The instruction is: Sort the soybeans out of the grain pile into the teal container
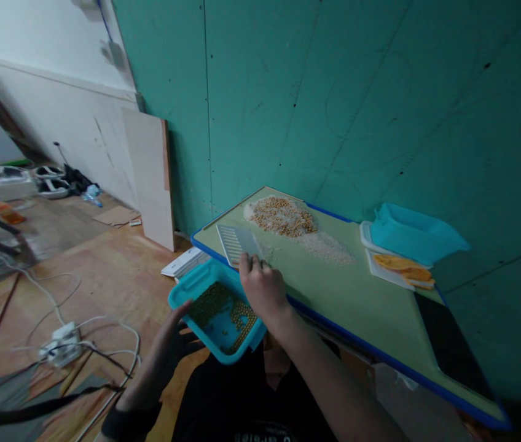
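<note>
My left hand grips the left rim of a turquoise plastic tub, thumb over the edge and fingers beneath. The tub is tilted just below the table edge. Inside it lie dark green beans and yellow beans. Over the tub's far right side, my right hand is closed on a pale slotted flat tool, which rests on the tabletop near its left edge. Beyond the tool, a heap of yellow beans mixed with white grains lies on the pale green table. White rice-like grains spread to its right.
On the table's right stand a turquoise container, an orange-yellow cloth on a white tray, and a flat black panel. A green wall backs the table. A power strip with cables lies on the floor at left.
</note>
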A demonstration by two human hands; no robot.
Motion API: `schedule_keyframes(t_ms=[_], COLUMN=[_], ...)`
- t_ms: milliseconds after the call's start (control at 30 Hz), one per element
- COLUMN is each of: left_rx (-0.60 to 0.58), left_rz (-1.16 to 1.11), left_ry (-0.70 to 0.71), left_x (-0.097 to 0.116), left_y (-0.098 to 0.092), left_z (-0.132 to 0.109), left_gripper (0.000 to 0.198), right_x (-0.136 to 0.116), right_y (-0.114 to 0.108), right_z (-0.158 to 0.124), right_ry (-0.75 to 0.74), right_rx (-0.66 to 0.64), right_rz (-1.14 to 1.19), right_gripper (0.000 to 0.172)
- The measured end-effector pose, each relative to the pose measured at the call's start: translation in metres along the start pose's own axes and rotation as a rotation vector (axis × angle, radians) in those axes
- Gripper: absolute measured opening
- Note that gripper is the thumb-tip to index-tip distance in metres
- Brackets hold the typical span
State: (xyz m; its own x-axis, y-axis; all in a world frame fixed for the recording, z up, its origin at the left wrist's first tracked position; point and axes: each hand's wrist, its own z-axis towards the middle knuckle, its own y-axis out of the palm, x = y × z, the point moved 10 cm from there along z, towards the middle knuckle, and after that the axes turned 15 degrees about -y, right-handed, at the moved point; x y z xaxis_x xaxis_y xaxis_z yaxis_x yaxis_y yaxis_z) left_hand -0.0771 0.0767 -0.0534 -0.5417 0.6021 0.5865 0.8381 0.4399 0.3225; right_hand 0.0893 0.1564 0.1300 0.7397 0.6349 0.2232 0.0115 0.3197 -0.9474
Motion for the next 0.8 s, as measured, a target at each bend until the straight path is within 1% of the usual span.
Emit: schedule_keyframes(t_ms=[167,300,400,467,533,633,700,800], left_rx=[-0.005,-0.04,-0.011,0.015,0.014,-0.015,-0.042,-0.026], left_rz=[0.006,0.037,0.034,0.028,0.028,0.047,0.051,0.05], left_ry=[-0.002,0.037,-0.014,-0.054,-0.066,-0.06,-0.044,-0.112], left_x=[0.001,0.003,0.0,-0.004,-0.006,-0.012,-0.015,-0.027], left_y=[0.01,0.018,0.018,0.016,0.017,0.019,0.021,0.019], left_z=[-0.011,-0.019,-0.017,-0.014,-0.012,-0.008,-0.003,0.008], left_gripper=[0.039,0.039,0.029,0.025,0.024,0.029,0.039,0.05], right_x=[0.018,0.042,0.063,0.078,0.091,0.113,0.128,0.15], right_y=[-0.002,-0.002,-0.002,-0.002,-0.002,0.001,0.002,0.003], right_z=[-0.028,-0.055,-0.078,-0.093,-0.108,-0.126,-0.137,-0.149], right_ry=[0.016,0.058,0.098,0.13,0.165,0.227,0.27,0.324], right_rx=[-0.017,-0.038,-0.013,0.019,0.044,0.049,0.052,0.088], right_rz=[-0.008,0.008,0.025,0.034,0.045,0.055,0.056,0.079], right_gripper=[0.045,0.05,0.056,0.057,0.055,0.052,0.051,0.048])
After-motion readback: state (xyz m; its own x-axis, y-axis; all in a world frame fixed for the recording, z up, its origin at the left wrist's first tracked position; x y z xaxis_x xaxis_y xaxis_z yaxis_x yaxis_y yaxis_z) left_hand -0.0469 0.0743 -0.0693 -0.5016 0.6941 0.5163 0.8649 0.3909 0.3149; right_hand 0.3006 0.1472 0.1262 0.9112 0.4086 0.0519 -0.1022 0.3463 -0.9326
